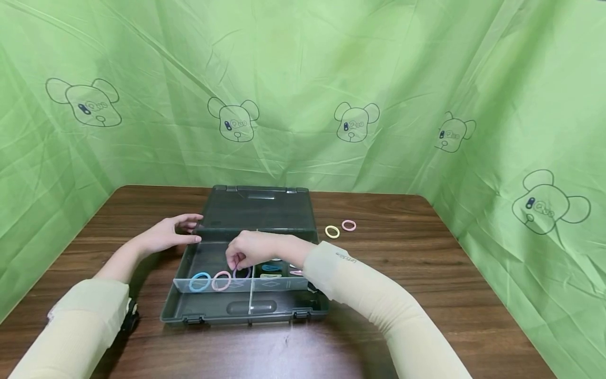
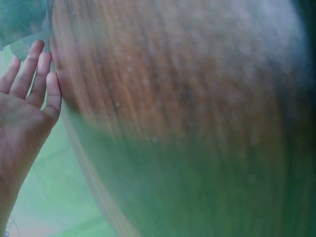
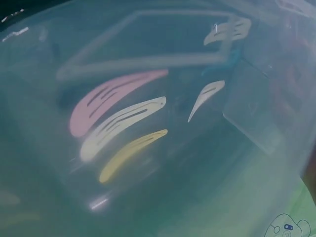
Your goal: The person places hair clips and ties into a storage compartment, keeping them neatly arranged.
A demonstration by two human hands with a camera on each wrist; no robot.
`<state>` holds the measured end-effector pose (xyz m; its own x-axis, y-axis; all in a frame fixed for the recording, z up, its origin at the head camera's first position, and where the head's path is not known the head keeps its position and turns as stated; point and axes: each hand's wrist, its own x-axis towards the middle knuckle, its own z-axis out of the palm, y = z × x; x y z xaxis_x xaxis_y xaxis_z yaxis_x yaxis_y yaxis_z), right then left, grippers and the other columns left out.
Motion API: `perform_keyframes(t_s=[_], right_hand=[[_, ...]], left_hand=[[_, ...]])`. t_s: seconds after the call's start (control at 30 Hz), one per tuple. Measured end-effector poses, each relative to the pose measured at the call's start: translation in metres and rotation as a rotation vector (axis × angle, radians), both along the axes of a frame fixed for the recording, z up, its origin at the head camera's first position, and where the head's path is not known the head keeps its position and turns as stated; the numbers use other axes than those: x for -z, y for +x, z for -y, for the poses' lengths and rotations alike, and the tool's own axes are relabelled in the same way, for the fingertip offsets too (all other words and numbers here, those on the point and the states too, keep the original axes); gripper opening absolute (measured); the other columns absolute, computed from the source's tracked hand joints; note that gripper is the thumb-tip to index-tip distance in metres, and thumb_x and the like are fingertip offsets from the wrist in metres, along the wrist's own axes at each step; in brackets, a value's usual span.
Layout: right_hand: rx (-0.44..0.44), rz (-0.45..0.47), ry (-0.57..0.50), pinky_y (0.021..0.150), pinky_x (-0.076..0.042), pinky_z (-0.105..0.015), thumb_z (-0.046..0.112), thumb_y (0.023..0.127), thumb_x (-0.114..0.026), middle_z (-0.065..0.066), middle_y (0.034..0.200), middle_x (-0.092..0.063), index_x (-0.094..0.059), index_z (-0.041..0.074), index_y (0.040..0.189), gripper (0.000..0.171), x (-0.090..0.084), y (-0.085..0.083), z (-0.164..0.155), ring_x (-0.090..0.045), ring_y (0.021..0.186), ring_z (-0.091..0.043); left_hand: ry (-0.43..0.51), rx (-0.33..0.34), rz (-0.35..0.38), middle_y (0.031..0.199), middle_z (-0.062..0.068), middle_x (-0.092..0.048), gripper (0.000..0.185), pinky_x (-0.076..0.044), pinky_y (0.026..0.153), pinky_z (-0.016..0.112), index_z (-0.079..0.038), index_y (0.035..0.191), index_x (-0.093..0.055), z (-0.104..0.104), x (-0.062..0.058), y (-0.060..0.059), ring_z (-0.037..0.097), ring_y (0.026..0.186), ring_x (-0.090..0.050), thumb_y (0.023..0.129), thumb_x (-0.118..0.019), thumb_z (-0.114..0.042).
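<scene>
A dark, see-through plastic box stands on the table with its lid point(image 1: 260, 210) swung back. My right hand point(image 1: 248, 248) reaches into the left compartment and pinches a purple hair tie point(image 1: 249, 273) between thumb and fingertips. Beside it in that compartment are a pink hair tie point(image 1: 213, 282) and a blue hair tie point(image 1: 191, 285). The right compartment holds several snap hair clips, among them a pink clip point(image 3: 116, 98), a white clip point(image 3: 121, 126) and a yellow clip point(image 3: 131, 155). At the box's left edge, my left hand point(image 1: 170, 234) has its fingers relaxed, holding nothing.
On the wooden table point(image 1: 388, 295), a yellow hair tie point(image 1: 326, 233) and another pink hair tie point(image 1: 343, 227) lie to the right of the lid. A front tray section point(image 1: 213, 305) runs along the box. Green cloth point(image 1: 293, 63) surrounds the table.
</scene>
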<state>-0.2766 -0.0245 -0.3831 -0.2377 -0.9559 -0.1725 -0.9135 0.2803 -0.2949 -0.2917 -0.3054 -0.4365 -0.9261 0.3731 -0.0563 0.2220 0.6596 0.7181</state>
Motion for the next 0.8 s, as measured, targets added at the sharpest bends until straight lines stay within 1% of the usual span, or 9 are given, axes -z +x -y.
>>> perform_keyframes(t_s=[0.23,0.57,0.8], right_hand=[[0.036,0.061,0.052,0.065,-0.041,-0.01,0.013,0.083,-0.072,0.011,0.077,-0.063,-0.068,0.016,0.084,0.005,0.003,-0.001,0.005,-0.053,0.069,0.0],[0.086,0.073,0.147,0.065,-0.042,-0.013,0.012,0.083,-0.072,0.014,0.077,-0.063,-0.07,0.019,0.084,0.007,0.003,0.002,0.01,-0.054,0.071,-0.001],[0.081,0.094,0.153,0.066,-0.042,-0.013,0.012,0.083,-0.072,0.013,0.078,-0.064,-0.07,0.018,0.087,0.008,0.005,0.002,0.01,-0.054,0.071,-0.001]], left_hand=[[-0.001,0.003,0.002,0.13,0.019,-0.054,0.069,-0.038,0.096,0.05,-0.01,0.142,-0.04,0.0,-0.001,0.0,0.034,0.122,-0.048,0.086,-0.068,-0.04],[-0.002,0.004,0.004,0.131,0.019,-0.053,0.07,-0.038,0.096,0.05,-0.011,0.142,-0.04,-0.001,-0.003,0.0,0.034,0.122,-0.048,0.085,-0.068,-0.041],[-0.005,0.002,-0.002,0.13,0.019,-0.054,0.07,-0.039,0.096,0.05,-0.011,0.142,-0.04,-0.001,0.0,0.001,0.034,0.122,-0.048,0.085,-0.068,-0.042]])
